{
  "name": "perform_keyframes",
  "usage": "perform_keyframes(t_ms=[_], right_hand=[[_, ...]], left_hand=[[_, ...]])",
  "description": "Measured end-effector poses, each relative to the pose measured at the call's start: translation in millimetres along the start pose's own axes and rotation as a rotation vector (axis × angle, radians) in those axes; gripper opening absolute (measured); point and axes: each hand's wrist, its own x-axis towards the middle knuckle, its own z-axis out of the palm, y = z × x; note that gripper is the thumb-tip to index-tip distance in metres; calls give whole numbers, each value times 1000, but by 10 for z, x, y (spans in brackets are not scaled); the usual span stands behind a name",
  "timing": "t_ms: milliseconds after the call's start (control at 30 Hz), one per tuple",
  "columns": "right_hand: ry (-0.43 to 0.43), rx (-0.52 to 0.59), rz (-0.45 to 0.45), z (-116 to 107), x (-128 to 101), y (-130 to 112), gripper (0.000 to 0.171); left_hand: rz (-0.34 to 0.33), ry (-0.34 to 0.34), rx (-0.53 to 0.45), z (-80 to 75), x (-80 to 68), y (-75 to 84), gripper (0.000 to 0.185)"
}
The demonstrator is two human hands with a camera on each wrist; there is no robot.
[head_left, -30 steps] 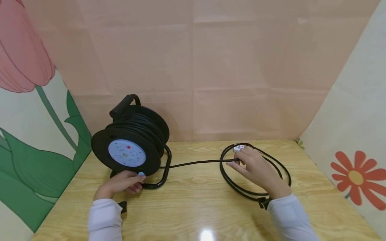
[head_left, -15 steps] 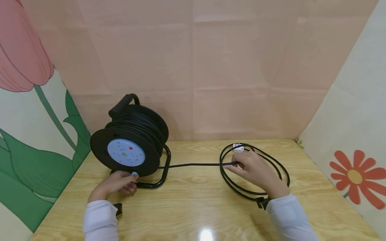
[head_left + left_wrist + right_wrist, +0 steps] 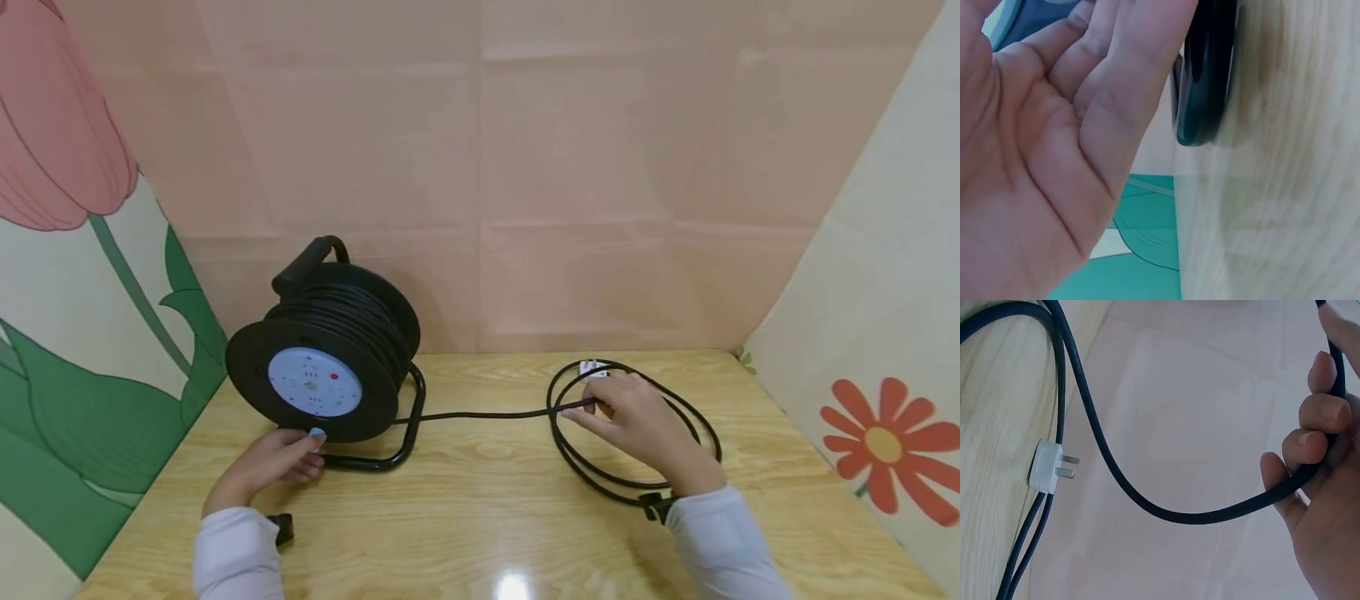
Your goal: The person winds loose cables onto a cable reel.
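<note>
A black cable reel (image 3: 247, 367) stands at the left of the table in the head view, with thick turns of cable on its drum and a pale blue socket panel (image 3: 315, 382) on its front. At the lower rim, my left hand (image 3: 262, 467) pinches a small light-blue winding knob (image 3: 317, 432) between thumb and fingers; in the left wrist view the fingertips run out of frame. My right hand (image 3: 645, 425) holds the black cable (image 3: 1200, 517) with curled fingers. From there the cable runs nearly straight left to the reel.
Loose cable loops (image 3: 581, 458) lie on the wooden table (image 3: 450, 517) under the right hand. A white plug (image 3: 1045, 467) sits at their far side. The reel's black tube frame (image 3: 415, 417) reaches right. A pinkish sheet (image 3: 480, 167) rises behind the table.
The reel has turned clockwise: the red dot on its panel moved right and down, and the left hand moved left with the knob. The right hand has hardly moved.
</note>
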Motion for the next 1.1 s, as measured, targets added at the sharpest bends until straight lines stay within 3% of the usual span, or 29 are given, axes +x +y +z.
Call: perform_keyframes(t_ms=[200,333,467,567,667,767,933,1100], right_hand=[[27,24,-48,52,1,16,14],[26,4,74,55,-19,2,15],[26,-51,157,57,-34,-3,28],[35,-54,118,69,-29,8,28],[51,-7,91,80,-19,12,18],[74,-9,114,76,-13,-3,14],[82,-84,150,59,-17,-33,27],[54,-75,146,72,-5,-47,29]], left_hand=[[-33,87,-14,-7,-20,-43,50],[-36,123,-10,-23,-28,-60,50],[-47,162,-4,-47,-39,-77,50],[-44,186,-3,-72,-65,-79,51],[-35,208,8,-105,-97,-74,54],[-43,238,20,-132,-117,-69,56],[-56,281,37,-150,-132,-62,56],[-50,308,57,-160,-150,-59,59]])
